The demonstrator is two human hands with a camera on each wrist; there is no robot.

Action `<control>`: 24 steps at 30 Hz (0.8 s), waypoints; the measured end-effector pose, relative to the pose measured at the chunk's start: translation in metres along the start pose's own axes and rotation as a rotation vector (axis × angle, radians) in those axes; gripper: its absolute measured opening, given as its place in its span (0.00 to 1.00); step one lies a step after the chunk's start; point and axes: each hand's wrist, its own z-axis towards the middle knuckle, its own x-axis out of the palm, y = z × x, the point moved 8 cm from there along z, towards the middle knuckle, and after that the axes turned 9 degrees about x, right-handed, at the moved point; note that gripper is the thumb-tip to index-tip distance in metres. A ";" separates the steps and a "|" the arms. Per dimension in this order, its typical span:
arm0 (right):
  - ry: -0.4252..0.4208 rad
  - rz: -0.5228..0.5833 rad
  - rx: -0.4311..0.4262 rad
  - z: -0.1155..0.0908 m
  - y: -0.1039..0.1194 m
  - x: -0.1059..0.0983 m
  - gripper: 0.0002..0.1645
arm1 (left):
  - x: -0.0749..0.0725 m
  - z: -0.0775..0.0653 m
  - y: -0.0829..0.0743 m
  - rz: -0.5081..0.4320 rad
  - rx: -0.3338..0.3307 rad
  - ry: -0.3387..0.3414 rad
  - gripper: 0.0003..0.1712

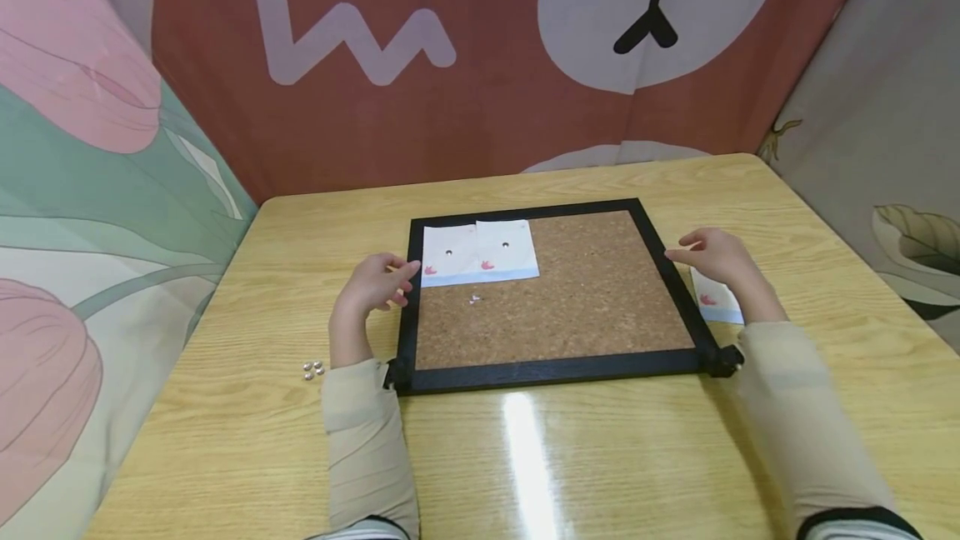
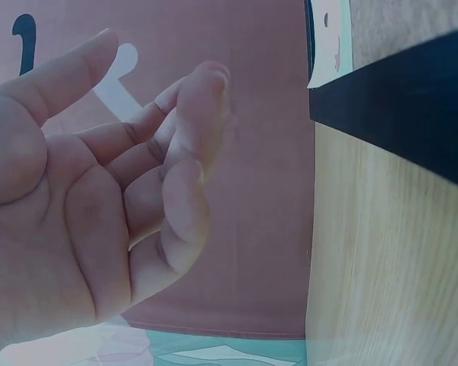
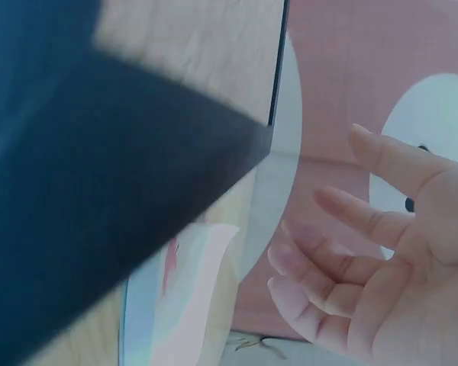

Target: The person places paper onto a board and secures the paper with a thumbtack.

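Note:
A cork board (image 1: 585, 298) in a black frame lies on the wooden table. Two white paper sheets with a blue lower edge and a small red print, the left sheet (image 1: 450, 240) and the right sheet (image 1: 517, 232), lie side by side in its upper left corner, each with a round metal stud in it. My left hand (image 1: 372, 283) hovers by the frame's left side, fingers loosely bent and palm empty in the left wrist view. Beyond the right side of the frame, my right hand (image 1: 716, 257) is held over another printed sheet (image 1: 718, 307), its fingers spread and holding nothing.
Several silver studs (image 1: 312, 369) sit on the table left of the board. A tiny shiny piece (image 1: 476, 299) lies on the cork below the sheets. Black pieces (image 1: 723, 361) stick out at the frame's lower corners. A printed cloth (image 1: 390, 123) hangs behind the table.

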 end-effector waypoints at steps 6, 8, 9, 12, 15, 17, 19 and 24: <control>0.036 -0.054 0.054 -0.003 -0.028 -0.008 0.39 | 0.002 0.000 0.001 0.007 -0.006 0.006 0.26; 0.060 -0.083 0.069 -0.005 -0.036 -0.011 0.39 | 0.003 0.001 0.001 0.006 -0.006 0.008 0.26; 0.071 -0.097 0.078 -0.006 -0.040 -0.013 0.40 | 0.003 0.001 0.001 0.007 -0.007 0.007 0.26; 0.101 -0.136 0.113 -0.008 -0.052 -0.018 0.42 | 0.003 0.001 0.001 0.015 -0.006 0.009 0.25; 0.127 -0.153 0.151 -0.008 -0.064 -0.020 0.44 | 0.004 0.002 0.001 0.021 -0.014 0.009 0.24; 0.141 -0.181 0.160 -0.007 -0.070 -0.021 0.45 | 0.005 0.002 0.001 0.019 -0.021 0.012 0.24; 0.162 -0.186 0.174 -0.005 -0.076 -0.020 0.42 | 0.005 0.002 0.000 0.018 -0.020 0.016 0.24; 0.294 -0.163 0.234 0.002 -0.093 -0.012 0.32 | 0.004 0.002 -0.002 0.029 -0.009 0.027 0.25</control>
